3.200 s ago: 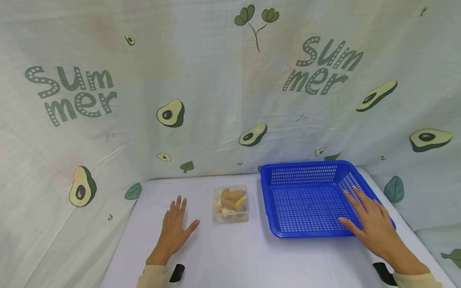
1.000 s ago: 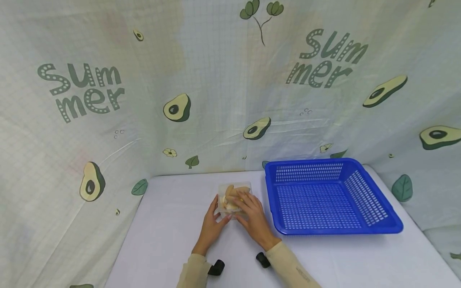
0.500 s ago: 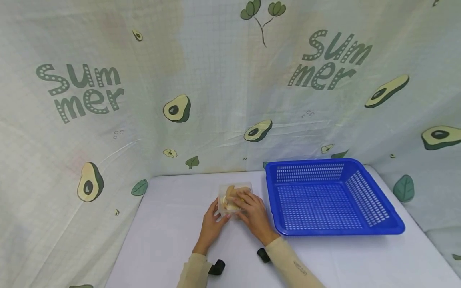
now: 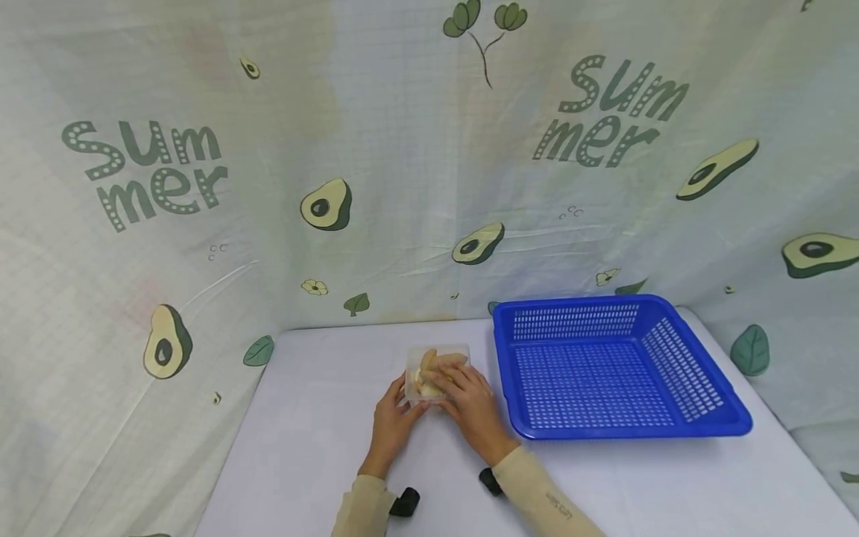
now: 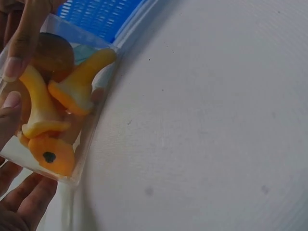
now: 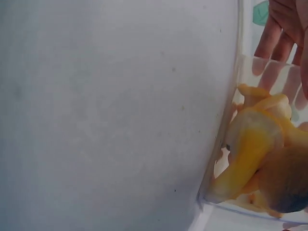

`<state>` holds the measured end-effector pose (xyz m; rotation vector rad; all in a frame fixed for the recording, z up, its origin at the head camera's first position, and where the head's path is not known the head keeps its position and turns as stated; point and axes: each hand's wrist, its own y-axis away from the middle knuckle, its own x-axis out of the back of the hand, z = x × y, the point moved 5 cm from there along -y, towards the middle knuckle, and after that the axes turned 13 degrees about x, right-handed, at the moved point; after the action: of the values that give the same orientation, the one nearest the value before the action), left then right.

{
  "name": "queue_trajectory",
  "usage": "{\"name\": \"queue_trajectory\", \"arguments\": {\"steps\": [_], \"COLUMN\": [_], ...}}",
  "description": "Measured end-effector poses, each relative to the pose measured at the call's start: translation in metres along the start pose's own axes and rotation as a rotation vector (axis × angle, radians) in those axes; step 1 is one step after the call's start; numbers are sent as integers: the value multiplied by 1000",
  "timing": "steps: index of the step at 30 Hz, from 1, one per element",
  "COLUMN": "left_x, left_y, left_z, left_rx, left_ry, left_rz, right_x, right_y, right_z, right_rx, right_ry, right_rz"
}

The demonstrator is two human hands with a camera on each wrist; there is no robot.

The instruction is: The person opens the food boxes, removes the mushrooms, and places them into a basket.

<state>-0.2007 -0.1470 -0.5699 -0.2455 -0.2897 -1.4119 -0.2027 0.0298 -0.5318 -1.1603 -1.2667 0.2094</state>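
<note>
A small clear plastic box (image 4: 414, 358) sits near the middle of the white table. Through its walls show yellow-orange mushroom-shaped pieces (image 5: 79, 79) and a rounder brown piece (image 6: 284, 178). My left hand (image 4: 391, 426) holds the box's left side, with the thumb along its near wall. From the right, my right hand (image 4: 476, 410) spreads its fingers over the top and right side, thumb at the near wall, partly covering the contents. Both thumbs lie close together in the left wrist view. Left-hand fingers (image 6: 272, 45) show beyond the wall in the right wrist view.
A blue slotted plastic basket (image 4: 517, 429), with nothing in it, stands to the right of the box. White cloth covers the table (image 4: 322, 388). A printed curtain (image 4: 389, 149) with avocados hangs behind and along the sides.
Both hands have come inward from far apart, the right one from over the basket, and now hold the box. Over the last second hands and box shift only slightly.
</note>
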Motion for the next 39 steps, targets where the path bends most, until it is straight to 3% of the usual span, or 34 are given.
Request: {"name": "queue_trajectory", "arguments": {"steps": [8,27,32,39], "left_x": [-2,-5,-6,-2], "left_y": [1,6,7,9], "left_z": [0,0,1,-1], "left_rx": [15,-31,-23,62], "left_ry": [27,37,37,25], "left_rz": [15,33,-2,-40], "right_x": [1,9,13,21], "right_y": [1,-10,-11,-25], "right_z": [-3,-7,-7,-14], "right_rx": [16,-12,-54,-138], "right_ry": [13,-16,-50,-54], "right_rz": [-13,38,40,-6]}}
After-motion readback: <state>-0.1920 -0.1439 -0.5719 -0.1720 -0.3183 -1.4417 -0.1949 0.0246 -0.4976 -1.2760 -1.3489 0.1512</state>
